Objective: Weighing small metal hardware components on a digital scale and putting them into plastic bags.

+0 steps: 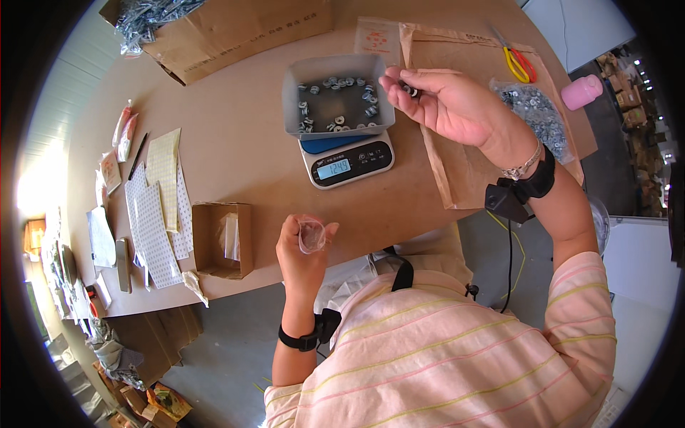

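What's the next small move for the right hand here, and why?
Probably drop the small metal parts into the grey tray on the scale. The right hand pinches them at the tray's rim, the tray already holds similar parts, and the left hand holds a small clear bag.

Tray (296,85) on the scale (346,160), cardboard box (207,246) left (nearer the table's edge).

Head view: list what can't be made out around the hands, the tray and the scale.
- Small metal parts in the right hand: fingers cover them; count unclear.
- Small clear bag in the left hand: crumpled, contents cannot be told.
- Parts in the grey tray: too small to identify.
- Scale: the tray hides its platform.
- Open cardboard box: contents unclear.
- Box of hardware: cut off by the top edge.
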Available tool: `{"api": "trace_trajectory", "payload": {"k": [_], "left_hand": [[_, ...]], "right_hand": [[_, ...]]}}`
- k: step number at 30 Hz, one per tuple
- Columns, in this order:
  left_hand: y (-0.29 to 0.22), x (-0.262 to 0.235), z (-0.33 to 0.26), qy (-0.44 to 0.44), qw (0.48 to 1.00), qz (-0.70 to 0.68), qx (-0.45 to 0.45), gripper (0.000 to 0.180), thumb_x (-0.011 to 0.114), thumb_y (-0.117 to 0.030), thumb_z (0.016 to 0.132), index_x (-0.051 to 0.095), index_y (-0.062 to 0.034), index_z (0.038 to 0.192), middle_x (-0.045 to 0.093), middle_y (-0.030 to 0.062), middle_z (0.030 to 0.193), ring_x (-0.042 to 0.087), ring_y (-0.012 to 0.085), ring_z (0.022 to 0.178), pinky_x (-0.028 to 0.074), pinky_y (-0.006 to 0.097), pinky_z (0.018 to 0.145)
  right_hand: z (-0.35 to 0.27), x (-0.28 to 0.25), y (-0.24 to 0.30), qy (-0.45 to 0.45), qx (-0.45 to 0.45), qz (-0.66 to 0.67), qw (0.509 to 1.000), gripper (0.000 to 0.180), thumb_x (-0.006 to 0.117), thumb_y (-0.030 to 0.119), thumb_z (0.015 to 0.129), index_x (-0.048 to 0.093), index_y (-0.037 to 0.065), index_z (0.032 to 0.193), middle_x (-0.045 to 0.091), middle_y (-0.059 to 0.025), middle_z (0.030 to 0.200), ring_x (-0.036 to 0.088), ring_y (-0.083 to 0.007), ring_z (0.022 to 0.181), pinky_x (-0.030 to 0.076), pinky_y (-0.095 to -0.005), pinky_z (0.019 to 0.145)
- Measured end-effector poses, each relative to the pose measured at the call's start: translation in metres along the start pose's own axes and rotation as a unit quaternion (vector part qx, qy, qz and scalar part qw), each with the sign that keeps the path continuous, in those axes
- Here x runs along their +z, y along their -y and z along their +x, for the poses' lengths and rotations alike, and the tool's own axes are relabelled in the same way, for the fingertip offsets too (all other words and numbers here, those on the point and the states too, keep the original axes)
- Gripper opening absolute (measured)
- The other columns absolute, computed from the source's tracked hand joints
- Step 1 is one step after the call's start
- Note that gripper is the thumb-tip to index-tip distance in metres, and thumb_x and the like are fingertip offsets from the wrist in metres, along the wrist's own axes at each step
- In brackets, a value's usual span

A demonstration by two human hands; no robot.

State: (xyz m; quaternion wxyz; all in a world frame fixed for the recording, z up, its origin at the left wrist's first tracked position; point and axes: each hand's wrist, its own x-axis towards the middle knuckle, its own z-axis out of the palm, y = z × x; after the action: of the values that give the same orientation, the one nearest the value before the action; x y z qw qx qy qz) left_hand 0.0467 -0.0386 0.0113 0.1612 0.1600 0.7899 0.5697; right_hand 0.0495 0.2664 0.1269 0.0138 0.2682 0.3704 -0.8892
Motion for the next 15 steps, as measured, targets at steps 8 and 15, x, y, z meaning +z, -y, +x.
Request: {"api": "trace_trajectory", "payload": {"k": [8, 15], "left_hand": [[0.002, -0.005, 0.001, 0.002, 0.997, 0.046, 0.066, 0.033, 0.085, -0.010, 0.078, 0.055, -0.0043, 0.092, 0.053, 0.0000, 0.087, 0.047, 0.0074, 0.078, 0.041, 0.022, 0.071], [-0.010, -0.017, 0.004, -0.028, 0.995, 0.081, 0.060, 0.034, 0.087, -0.014, 0.074, 0.060, -0.0038, 0.092, 0.055, 0.0030, 0.093, 0.052, 0.0134, 0.086, 0.045, 0.027, 0.081]], "right_hand": [[0.010, -0.026, 0.002, 0.117, -0.059, -0.170, 0.977, 0.025, 0.055, 0.023, 0.103, 0.056, 0.000, 0.113, 0.054, 0.0003, 0.090, 0.048, -0.0055, 0.075, 0.040, -0.0171, 0.059], [-0.005, -0.156, 0.032, -0.191, -0.195, -0.853, 0.446, 0.023, 0.052, 0.007, 0.092, 0.054, -0.008, 0.109, 0.062, -0.0286, 0.094, 0.062, -0.0427, 0.095, 0.051, -0.0465, 0.083]]}}
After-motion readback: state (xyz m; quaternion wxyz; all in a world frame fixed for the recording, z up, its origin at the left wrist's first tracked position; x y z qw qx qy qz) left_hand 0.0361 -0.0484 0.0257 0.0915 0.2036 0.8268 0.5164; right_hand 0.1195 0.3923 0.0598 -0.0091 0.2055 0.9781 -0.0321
